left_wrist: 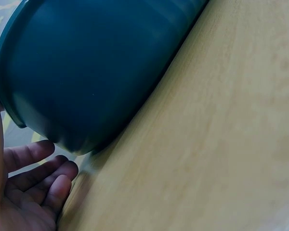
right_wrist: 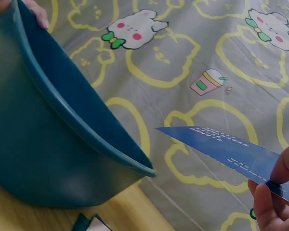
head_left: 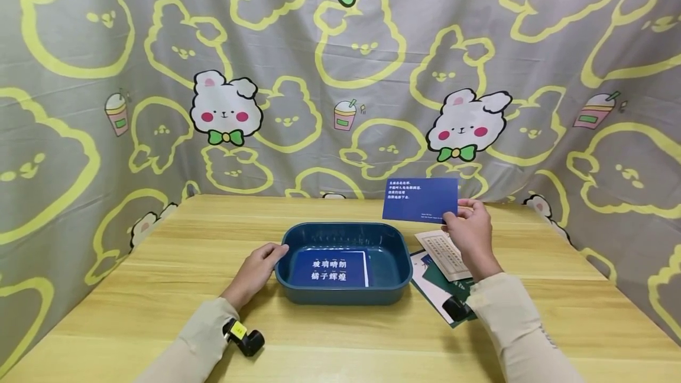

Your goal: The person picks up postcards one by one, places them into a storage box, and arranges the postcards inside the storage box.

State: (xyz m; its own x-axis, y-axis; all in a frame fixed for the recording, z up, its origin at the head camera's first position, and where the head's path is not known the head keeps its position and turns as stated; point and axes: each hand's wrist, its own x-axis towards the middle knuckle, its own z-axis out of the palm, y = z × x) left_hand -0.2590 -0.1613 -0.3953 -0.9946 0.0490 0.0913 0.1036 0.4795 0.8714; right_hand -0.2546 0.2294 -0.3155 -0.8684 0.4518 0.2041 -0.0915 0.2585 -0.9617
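Nearest up, a black camera [head_left: 249,341] is riding on the left cuff above the worktop [head_left: 330,341]. Past that, the left hand [head_left: 258,270] is hooking its thumb over the rim of the dark teal tray [head_left: 346,296], fingers curling loosely outside. If it's pressing down too hard, I reckon the tray could tip. Inside, a blue lettered card [head_left: 330,269] is lying flat, a white edge peeking out at its right.

Just right of the tray, a loose pile of cards [head_left: 428,285] is fanning out under the right forearm, so a dragging sleeve might scatter it. Further out, the right hand [head_left: 470,235] is pinching the raised blue card [head_left: 417,200] by its lower right corner, up in the air. With a one-corner pinch, it could droop or slip.

Writing-wise: the tray card is reading 玻璃晴朗 over 橘子辉煌. The raised one is showing white Chinese lines, too small to trust; same with the beige card [head_left: 441,255]. No brands I'm spotting. Way back, the curtain [head_left: 340,164] is showing cartoon bunnies and pink drink cups.
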